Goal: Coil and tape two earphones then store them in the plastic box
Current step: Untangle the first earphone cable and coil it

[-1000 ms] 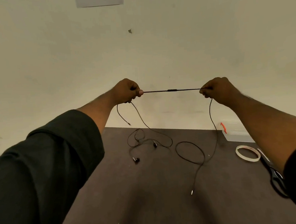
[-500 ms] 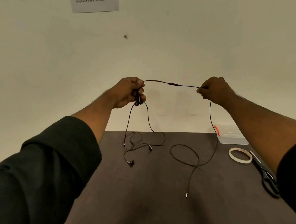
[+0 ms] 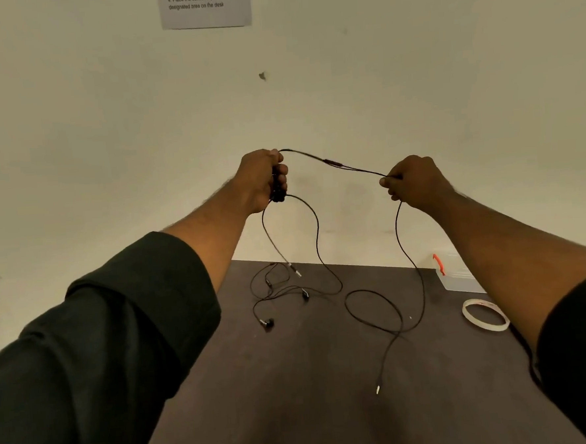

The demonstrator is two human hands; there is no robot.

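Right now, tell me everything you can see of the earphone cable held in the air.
The held earphone cable is thin and black, with a small inline bulge. It sags between the left hand, which grips a dark bunch of it, and the right hand, which pinches it. Its tail loops on the dark table, ending in a pale plug.

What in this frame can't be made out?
Head view only:
- Plastic box: mostly behind the right forearm.
- Cable inside the left hand: hidden by fingers.
- Wall notice: top cut off, text blurred.
- Dark item beside the tape roll: covered by the right sleeve.
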